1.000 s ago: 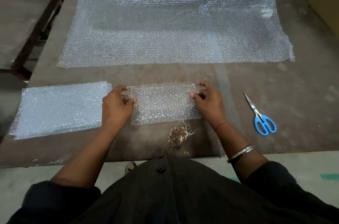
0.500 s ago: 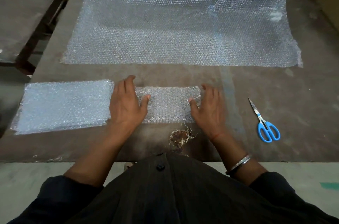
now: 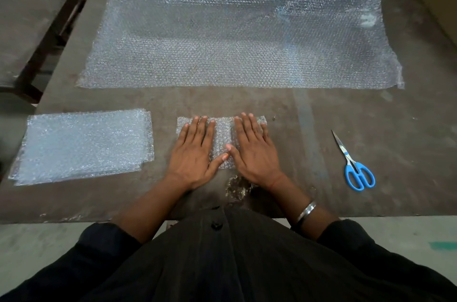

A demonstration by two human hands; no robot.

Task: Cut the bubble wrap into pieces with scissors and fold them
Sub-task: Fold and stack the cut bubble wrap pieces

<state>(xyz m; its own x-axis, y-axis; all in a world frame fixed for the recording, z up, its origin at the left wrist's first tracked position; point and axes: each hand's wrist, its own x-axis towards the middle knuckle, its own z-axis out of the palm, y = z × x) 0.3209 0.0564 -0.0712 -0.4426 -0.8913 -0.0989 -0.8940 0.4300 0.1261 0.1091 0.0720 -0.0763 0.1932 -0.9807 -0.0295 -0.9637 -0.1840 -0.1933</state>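
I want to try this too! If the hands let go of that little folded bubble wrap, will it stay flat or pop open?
The folded piece would probably spring open a little: both the left hand and right hand press flat on it. It looks thin, so it is likely light and floppy when lifted. It might slide easily on the table.

bubble wrap sheet (image 3: 237, 39): clear, fine dotted bubble pattern, silvery glare | folded stack (image 3: 84, 145): pale bluish-white, same bubble texture | scissors (image 3: 354, 165): bright blue handles, silver blades | counter (image 3: 371, 113): dull brown, scuffed | bracelet (image 3: 306, 211): silver | sleeves (image 3: 99, 247): black
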